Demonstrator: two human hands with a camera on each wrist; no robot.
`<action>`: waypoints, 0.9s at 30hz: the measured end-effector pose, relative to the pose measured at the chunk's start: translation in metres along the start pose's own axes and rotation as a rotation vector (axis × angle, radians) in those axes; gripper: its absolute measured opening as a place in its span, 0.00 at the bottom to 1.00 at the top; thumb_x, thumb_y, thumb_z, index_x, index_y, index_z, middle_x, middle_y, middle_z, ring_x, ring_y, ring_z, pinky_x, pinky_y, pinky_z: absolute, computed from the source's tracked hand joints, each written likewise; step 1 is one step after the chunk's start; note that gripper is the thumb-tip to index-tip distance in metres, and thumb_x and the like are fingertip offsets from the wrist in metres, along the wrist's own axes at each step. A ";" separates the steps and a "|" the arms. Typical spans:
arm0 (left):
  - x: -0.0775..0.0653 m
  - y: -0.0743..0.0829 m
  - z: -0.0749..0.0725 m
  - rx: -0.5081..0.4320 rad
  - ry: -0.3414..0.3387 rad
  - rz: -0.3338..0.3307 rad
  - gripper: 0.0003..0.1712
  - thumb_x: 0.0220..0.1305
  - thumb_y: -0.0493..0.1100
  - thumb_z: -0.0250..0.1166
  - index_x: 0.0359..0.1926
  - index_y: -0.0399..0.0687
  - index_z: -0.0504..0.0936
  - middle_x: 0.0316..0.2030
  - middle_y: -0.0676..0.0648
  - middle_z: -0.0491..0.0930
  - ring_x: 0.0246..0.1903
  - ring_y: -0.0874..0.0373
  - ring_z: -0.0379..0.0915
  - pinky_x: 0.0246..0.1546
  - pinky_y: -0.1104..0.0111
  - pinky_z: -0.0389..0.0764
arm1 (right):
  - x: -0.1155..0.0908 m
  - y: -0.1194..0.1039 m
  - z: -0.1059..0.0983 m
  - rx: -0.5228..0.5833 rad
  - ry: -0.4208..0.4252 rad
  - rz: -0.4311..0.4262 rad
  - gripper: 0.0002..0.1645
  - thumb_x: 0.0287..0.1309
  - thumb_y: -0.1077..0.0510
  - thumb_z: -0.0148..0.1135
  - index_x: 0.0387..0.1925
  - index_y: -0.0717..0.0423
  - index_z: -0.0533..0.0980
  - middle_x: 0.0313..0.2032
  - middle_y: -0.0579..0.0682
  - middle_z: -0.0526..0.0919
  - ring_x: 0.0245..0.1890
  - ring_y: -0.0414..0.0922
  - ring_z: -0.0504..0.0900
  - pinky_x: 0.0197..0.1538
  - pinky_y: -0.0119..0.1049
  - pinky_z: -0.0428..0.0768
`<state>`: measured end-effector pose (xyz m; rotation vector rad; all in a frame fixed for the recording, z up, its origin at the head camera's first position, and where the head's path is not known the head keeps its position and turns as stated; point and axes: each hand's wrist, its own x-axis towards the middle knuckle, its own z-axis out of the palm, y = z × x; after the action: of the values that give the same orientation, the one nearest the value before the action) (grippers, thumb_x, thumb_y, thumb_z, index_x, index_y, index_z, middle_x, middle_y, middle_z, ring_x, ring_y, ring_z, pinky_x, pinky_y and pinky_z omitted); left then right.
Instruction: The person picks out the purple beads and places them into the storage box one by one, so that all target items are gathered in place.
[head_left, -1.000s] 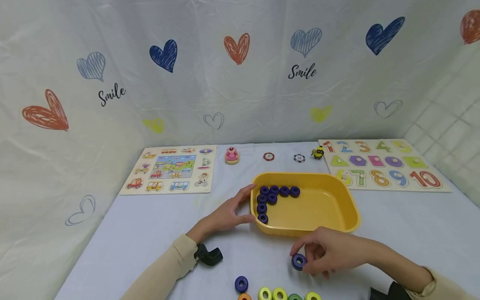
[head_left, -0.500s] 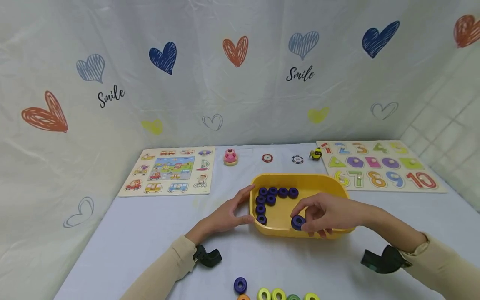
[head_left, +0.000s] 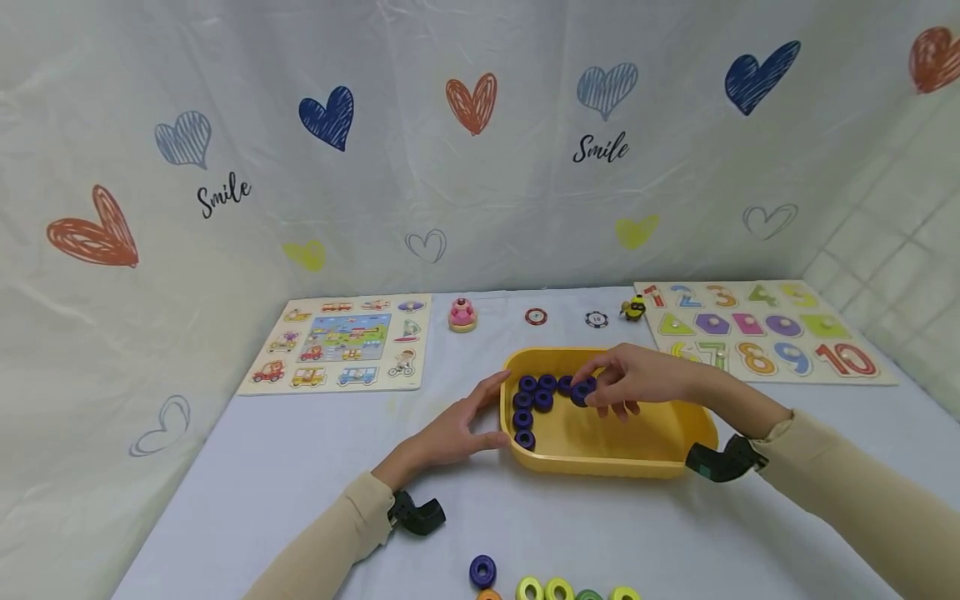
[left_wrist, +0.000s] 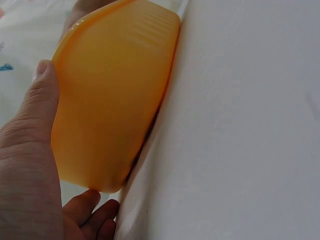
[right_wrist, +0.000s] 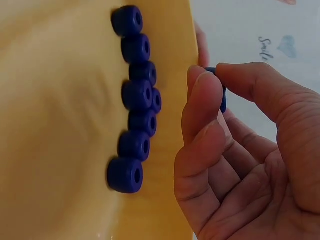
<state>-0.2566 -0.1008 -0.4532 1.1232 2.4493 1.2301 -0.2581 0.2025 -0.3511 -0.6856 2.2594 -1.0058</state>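
My right hand [head_left: 641, 377] pinches a dark purple bead [head_left: 581, 394] with a hole through it, between thumb and fingers, over the yellow plastic tray [head_left: 637, 442]. In the right wrist view, fingers hide most of this bead [right_wrist: 223, 97]. Several matching beads [head_left: 522, 418] line the tray's left end and back left. My left hand [head_left: 453, 427] touches the tray's left end, thumb and fingers spread towards its two corners. Seen from the left wrist, the thumb [left_wrist: 42, 95] lies along the tray wall and the other fingers [left_wrist: 85, 207] are at its lower edge.
One purple bead [head_left: 483, 572] and several yellow, green and orange beads [head_left: 559, 588] lie at the table's front. Behind the tray are a vehicle puzzle board [head_left: 337, 343], a number puzzle board [head_left: 765, 333], a pink figure [head_left: 462, 315], two chips [head_left: 536, 317] and a bee figure [head_left: 633, 308].
My right hand has carried the pinched purple bead from in front of the tray, over its near rim, to the beads at the back. The left hand stays at the tray's end.
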 end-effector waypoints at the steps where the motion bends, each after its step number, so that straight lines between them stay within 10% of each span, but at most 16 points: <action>1: 0.000 0.000 0.000 0.000 0.001 0.001 0.51 0.49 0.72 0.55 0.69 0.68 0.40 0.66 0.57 0.54 0.64 0.62 0.48 0.63 0.54 0.50 | 0.003 0.001 -0.002 0.004 0.003 0.004 0.23 0.55 0.51 0.61 0.50 0.57 0.71 0.28 0.60 0.81 0.22 0.57 0.77 0.22 0.35 0.76; 27: 0.001 -0.005 -0.001 0.001 -0.004 0.006 0.51 0.50 0.72 0.55 0.69 0.66 0.40 0.66 0.57 0.54 0.64 0.63 0.48 0.63 0.56 0.51 | 0.045 0.023 0.004 -0.044 -0.069 0.092 0.24 0.53 0.54 0.63 0.49 0.61 0.70 0.23 0.54 0.82 0.20 0.49 0.80 0.23 0.34 0.77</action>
<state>-0.2604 -0.1024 -0.4559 1.1334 2.4457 1.2274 -0.2927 0.1847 -0.3843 -0.6196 2.2378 -0.8783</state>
